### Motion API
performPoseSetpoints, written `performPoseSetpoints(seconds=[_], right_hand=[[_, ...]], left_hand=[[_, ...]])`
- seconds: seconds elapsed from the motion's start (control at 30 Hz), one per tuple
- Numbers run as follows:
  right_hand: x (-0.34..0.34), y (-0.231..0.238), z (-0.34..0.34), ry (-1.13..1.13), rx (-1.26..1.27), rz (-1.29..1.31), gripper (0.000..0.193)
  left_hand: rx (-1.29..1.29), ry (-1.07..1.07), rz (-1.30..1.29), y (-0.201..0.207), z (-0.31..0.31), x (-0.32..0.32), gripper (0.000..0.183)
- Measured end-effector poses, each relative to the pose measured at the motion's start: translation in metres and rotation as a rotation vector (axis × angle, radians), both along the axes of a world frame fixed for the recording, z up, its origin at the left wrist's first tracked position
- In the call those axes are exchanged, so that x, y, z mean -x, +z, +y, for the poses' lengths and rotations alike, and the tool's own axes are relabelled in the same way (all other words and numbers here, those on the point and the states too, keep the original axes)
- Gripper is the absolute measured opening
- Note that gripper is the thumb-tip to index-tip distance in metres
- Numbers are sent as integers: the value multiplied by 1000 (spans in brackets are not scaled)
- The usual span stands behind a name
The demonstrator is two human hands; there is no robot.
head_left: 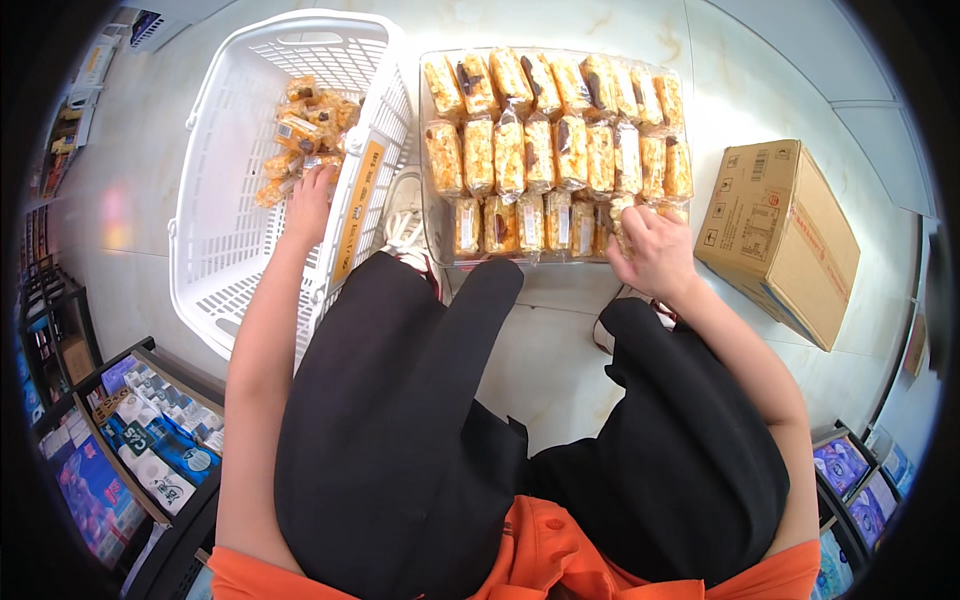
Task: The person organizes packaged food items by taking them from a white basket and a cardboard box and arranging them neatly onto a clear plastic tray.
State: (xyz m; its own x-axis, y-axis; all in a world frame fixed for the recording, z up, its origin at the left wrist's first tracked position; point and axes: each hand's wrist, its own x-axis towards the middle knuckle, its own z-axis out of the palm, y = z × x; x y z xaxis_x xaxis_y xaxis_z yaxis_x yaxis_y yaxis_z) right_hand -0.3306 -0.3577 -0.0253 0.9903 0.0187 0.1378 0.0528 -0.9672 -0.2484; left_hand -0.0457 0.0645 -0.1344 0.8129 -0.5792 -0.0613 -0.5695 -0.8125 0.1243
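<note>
My left hand (pixel 309 208) reaches into the white plastic basket (pixel 240 215), its fingers bent down onto a wrapped snack bar (pixel 322 160) at the near side of a loose heap. Several more clear-wrapped, golden crispy snack bars (pixel 300 130) lie jumbled there. To the right, a clear tray (pixel 432 225) holds similar bars standing close together in rows, some with dark pieces. At its near right corner my right hand (pixel 655 248) is closed on a wrapped snack bar (pixel 621 222), thumb and fingers around it; part of the bar is hidden behind the fingers.
A brown cardboard box (pixel 745 215) stands on the pale tiled floor, right of the tray. My shoes (pixel 405 225) are close to the basket and tray, and my knees come up before them. Shelves with tissue packs (pixel 150 440) stand at lower left, more purple packs (pixel 842 465) at lower right.
</note>
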Motion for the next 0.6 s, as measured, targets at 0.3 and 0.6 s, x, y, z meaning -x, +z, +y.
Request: performPoseSetpoints(seconds=[0.3, 0.6], right_hand=[[-10, -14, 3, 120, 150, -139, 35], [-10, 4, 6, 96, 125, -68, 37]], left_hand=[[-80, 152, 405, 20, -14, 3, 42], [-248, 25, 171, 26, 5, 26, 36]])
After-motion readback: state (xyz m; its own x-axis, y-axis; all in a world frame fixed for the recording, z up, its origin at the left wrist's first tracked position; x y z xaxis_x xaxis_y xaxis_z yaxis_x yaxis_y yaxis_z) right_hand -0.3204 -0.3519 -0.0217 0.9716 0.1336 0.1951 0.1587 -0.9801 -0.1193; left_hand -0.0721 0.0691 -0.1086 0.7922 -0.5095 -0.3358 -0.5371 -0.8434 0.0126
